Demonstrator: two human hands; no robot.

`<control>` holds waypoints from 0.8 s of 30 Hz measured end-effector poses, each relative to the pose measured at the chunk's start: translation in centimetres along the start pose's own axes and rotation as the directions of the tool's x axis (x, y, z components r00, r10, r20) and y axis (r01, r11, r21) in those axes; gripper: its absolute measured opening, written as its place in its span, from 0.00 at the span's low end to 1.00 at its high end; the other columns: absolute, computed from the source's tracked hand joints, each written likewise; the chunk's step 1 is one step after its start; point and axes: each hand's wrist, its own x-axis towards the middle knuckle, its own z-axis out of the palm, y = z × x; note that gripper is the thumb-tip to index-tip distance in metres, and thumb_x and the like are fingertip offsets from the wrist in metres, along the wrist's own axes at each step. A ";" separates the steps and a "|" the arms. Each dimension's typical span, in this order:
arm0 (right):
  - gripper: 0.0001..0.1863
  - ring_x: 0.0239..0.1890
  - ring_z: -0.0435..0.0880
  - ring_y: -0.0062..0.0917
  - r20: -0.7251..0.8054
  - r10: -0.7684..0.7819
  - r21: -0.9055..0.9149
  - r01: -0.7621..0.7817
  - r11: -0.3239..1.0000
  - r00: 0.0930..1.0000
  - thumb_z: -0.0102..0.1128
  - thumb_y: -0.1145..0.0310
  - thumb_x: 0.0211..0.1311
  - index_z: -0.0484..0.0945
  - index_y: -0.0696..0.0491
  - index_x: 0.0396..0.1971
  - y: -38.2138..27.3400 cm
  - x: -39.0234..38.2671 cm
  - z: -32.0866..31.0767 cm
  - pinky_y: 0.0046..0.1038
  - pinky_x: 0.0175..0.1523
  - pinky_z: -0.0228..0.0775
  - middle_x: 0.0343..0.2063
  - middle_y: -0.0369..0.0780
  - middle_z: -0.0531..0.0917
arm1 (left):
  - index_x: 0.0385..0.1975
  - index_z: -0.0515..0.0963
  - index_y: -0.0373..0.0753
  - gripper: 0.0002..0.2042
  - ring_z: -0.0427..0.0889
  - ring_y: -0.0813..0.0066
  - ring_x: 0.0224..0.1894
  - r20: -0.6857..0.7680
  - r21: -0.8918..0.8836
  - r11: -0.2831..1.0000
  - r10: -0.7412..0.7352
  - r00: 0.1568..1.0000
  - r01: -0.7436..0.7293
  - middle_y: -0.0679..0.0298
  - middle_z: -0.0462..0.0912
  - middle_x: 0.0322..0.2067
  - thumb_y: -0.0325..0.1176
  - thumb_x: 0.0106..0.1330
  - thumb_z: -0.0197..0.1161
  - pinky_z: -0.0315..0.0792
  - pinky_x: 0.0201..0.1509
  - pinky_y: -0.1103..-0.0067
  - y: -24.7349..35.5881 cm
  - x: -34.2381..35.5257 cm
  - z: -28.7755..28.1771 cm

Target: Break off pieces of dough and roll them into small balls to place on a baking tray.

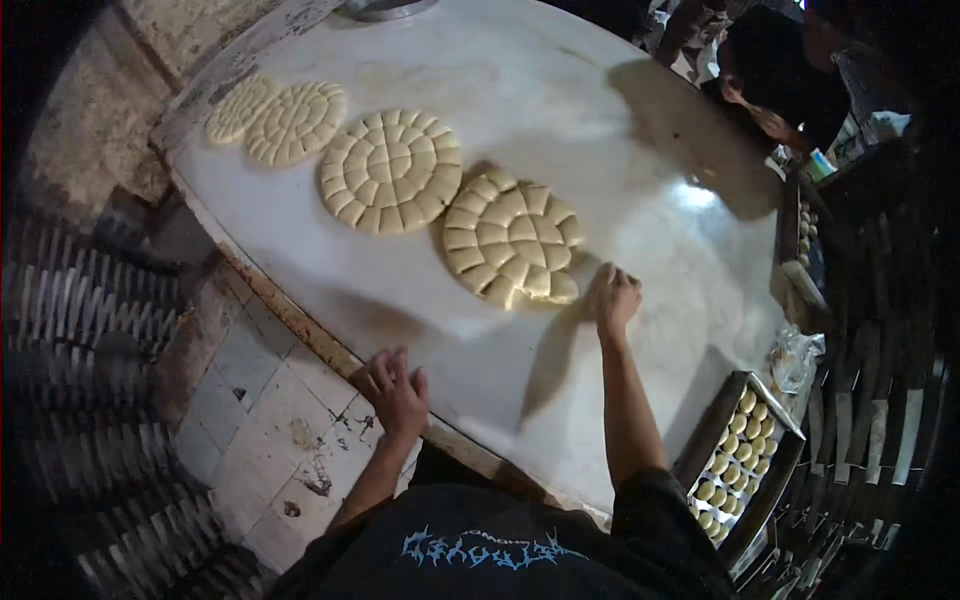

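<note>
A round of pale dough lies in front of me on the table, cut into wedge-like pieces in rings. Its lower right edge is uneven, with pieces standing out of line. Just right of that edge is my right hand, fingers closed; what they hold, if anything, I cannot make out. My left hand is over the table's near edge, its fingers apart and nothing in them. Farther left lie a second cut dough round and two smaller-looking ones, one beside the other.
A dark-rimmed tray with rows of small dough balls stands at the right, beside a clear plastic bag. Another tray is farther back. Across the table a person in dark clothes leans in. A metal rim shows at the far edge.
</note>
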 end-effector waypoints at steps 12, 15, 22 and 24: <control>0.23 0.44 0.77 0.30 0.744 -0.122 0.146 0.019 0.989 0.657 0.64 0.64 0.53 0.73 0.51 0.50 -13.1 7.8 3.3 0.30 0.47 0.72 0.41 0.42 0.78 | 0.50 0.70 0.38 0.22 0.61 0.50 0.57 0.004 -0.047 0.998 0.039 0.999 -0.038 0.52 0.65 0.53 0.40 0.56 0.60 0.53 0.60 0.51 -1.4 -1.0 0.7; 0.19 0.41 0.78 0.28 0.702 -0.394 0.417 0.107 0.903 0.594 0.63 0.65 0.54 0.73 0.59 0.43 -5.9 6.5 -1.5 0.26 0.44 0.72 0.39 0.43 0.79 | 0.50 0.69 0.38 0.22 0.62 0.50 0.56 0.029 -0.078 0.996 0.038 0.999 -0.035 0.52 0.65 0.52 0.38 0.55 0.62 0.54 0.61 0.53 -1.2 -0.4 0.6; 0.12 0.32 0.80 0.26 0.436 0.096 0.828 -0.440 0.347 0.895 0.53 0.66 0.59 0.71 0.58 0.38 11.8 -5.2 -8.6 0.29 0.31 0.80 0.33 0.42 0.78 | 0.47 0.72 0.37 0.19 0.63 0.52 0.55 -0.038 -0.178 0.973 0.141 0.989 -0.146 0.52 0.68 0.51 0.32 0.56 0.62 0.57 0.59 0.57 1.2 -0.2 0.7; 0.17 0.34 0.82 0.30 0.347 0.117 0.932 -0.356 0.063 0.930 0.51 0.60 0.60 0.71 0.57 0.43 15.9 -10.2 -11.0 0.30 0.34 0.80 0.35 0.43 0.79 | 0.45 0.72 0.36 0.17 0.66 0.53 0.53 0.017 -0.374 0.903 0.235 0.972 -0.212 0.52 0.70 0.48 0.31 0.55 0.62 0.59 0.58 0.58 3.2 -2.2 2.0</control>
